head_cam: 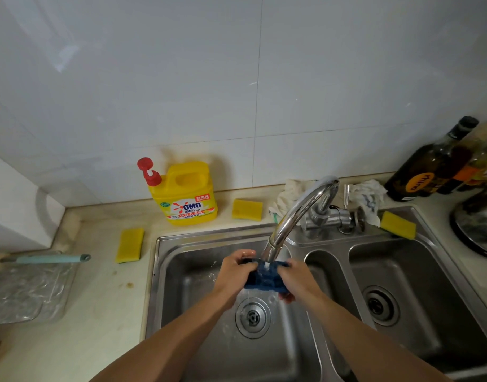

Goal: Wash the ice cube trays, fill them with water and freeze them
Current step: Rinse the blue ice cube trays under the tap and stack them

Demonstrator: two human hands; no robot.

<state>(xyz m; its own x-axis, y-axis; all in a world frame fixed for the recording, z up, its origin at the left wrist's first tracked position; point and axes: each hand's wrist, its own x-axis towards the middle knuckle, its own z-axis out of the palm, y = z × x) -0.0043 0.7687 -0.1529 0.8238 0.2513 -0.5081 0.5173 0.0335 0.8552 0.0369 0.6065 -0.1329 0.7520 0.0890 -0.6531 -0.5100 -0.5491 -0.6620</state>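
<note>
The left hand [233, 272] and right hand [298, 281] curl their fingers [245, 254] round opposite ends of the blue ice cube tray [264, 279], held between them under the faucet [298, 213] stream.

Three sponges [130, 245], two basins [181, 285], one tray [264, 279], one jug [187, 194]

Dim, soft light; glare streak on wall tile [61, 64]; edges bowed by wide lens; bottles [440, 164] perhaps blurred.
</note>
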